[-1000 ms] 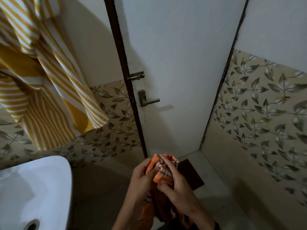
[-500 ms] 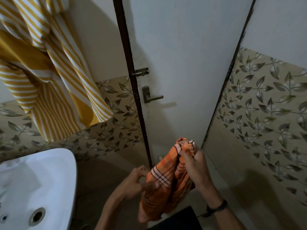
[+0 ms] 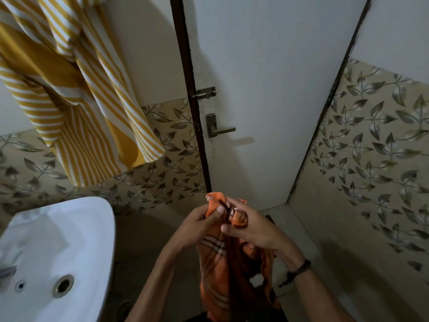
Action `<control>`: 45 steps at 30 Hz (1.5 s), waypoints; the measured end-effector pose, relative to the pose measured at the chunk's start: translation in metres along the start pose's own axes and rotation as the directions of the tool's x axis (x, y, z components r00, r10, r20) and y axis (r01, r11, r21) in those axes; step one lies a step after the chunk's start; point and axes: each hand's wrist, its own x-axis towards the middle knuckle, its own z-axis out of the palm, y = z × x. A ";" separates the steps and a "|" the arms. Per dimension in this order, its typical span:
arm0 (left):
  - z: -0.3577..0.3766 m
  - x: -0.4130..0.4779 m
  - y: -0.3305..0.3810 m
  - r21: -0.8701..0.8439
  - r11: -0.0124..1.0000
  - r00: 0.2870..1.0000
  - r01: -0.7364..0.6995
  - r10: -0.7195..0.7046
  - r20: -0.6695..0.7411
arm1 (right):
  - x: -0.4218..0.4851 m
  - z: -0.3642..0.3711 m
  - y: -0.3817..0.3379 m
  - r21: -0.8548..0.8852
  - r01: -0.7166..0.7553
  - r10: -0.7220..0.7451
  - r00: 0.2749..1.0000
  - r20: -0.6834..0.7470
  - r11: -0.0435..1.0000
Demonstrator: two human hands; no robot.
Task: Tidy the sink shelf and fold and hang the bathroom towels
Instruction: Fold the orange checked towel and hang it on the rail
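Orange checked towel (image 3: 216, 270), bunched between both hands in front of the white door (image 3: 267, 77), its top edge gathered at the fingertips and the rest hanging toward the floor. The left hand (image 3: 197, 226) pinches the upper corner between thumb and fingers. The right hand (image 3: 253, 228) curls its fingers round the fold just beside it, a dark wristband (image 3: 299, 270) on that wrist. On the left wall a yellow-and-white striped towel (image 3: 76, 108) hangs loosely draped, above the white sink (image 3: 69, 228). A lever handle (image 3: 219, 130) and a slide bolt (image 3: 204, 92) sit near the door's left edge. Leaf-patterned tiles (image 3: 383, 147) line the walls.
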 end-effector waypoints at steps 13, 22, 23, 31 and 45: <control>-0.019 -0.010 -0.024 0.234 0.969 0.995 0.074 -0.087 0.047 | 0.015 -0.004 -0.004 0.077 0.009 0.030 0.874 -0.485 0.997; 0.002 -0.020 -0.005 -0.602 0.760 0.869 0.245 -0.447 -0.212 | 0.024 0.008 0.002 0.254 -0.029 0.148 0.875 -0.461 0.967; 0.002 -0.021 -0.005 -0.630 0.729 0.855 0.266 -0.481 -0.196 | 0.022 0.011 0.000 0.273 -0.035 0.160 0.878 -0.451 0.961; 0.008 -0.020 -0.015 -0.622 0.730 0.831 0.282 -0.510 -0.222 | 0.012 0.025 -0.008 0.177 -0.089 0.143 0.936 -0.323 0.980; 0.016 -0.022 -0.031 -0.641 0.754 0.839 0.143 -0.436 -0.326 | 0.004 0.053 -0.016 0.118 -0.140 0.176 0.897 -0.405 0.983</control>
